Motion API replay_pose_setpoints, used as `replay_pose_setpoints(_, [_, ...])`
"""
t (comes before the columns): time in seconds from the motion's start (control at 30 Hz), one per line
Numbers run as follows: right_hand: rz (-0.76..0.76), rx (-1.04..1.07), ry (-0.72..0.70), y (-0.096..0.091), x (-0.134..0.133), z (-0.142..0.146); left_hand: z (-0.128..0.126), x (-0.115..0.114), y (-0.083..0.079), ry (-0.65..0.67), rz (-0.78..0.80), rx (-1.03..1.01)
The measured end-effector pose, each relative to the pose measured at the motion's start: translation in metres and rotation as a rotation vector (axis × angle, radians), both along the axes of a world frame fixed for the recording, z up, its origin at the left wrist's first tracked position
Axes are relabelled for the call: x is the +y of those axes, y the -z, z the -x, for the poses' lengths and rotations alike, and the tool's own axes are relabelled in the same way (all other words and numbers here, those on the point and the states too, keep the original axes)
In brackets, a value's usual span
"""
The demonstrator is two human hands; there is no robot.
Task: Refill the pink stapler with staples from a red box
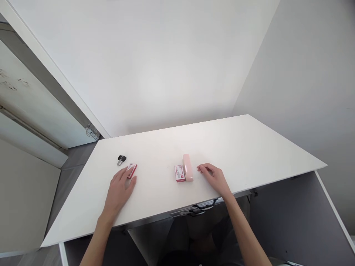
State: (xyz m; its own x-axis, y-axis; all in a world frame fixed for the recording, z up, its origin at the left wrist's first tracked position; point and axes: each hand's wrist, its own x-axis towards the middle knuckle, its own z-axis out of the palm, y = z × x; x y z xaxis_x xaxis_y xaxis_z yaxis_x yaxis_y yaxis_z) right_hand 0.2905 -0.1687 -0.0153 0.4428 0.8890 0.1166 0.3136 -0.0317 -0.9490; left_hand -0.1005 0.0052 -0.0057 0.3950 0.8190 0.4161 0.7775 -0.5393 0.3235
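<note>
My left hand (119,189) lies flat on the white table (244,147), fingers stretched out, its fingertips touching a small red and white box (132,170). A small black and silver clip-like object (121,160) sits just beyond that box. My right hand (213,178) rests on the table with fingers loosely curled and holding nothing, a short gap to the right of a pale pink stapler (188,168). A second red and white box (180,173) lies against the stapler's left side.
The table stands in a corner between a white wall behind and a grey wall on the right. A grey frame and panels run along the left. Cables hang under the table's front edge (202,207).
</note>
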Motion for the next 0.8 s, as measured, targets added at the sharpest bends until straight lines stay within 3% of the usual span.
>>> replay_pose_setpoints(0.3, [-0.007, 0.003, -0.001, -0.002, 0.002, 0.001, -0.004, -0.011, -0.011, 0.221, -0.01, 0.042])
replay_pose_setpoints(0.5, [-0.005, 0.005, 0.0, -0.001, 0.002, 0.001, -0.042, -0.039, -0.014, 0.361, -0.011, 0.019])
replay_pose_setpoints(0.67, [-0.004, 0.009, -0.003, -0.001, 0.002, 0.002, -0.066, -0.057, -0.014, 0.477, 0.112, 0.005])
replay_pose_setpoints(0.8, [-0.006, 0.005, -0.011, -0.002, 0.003, 0.002, -0.072, -0.06, -0.017, 0.444, 0.231, -0.046])
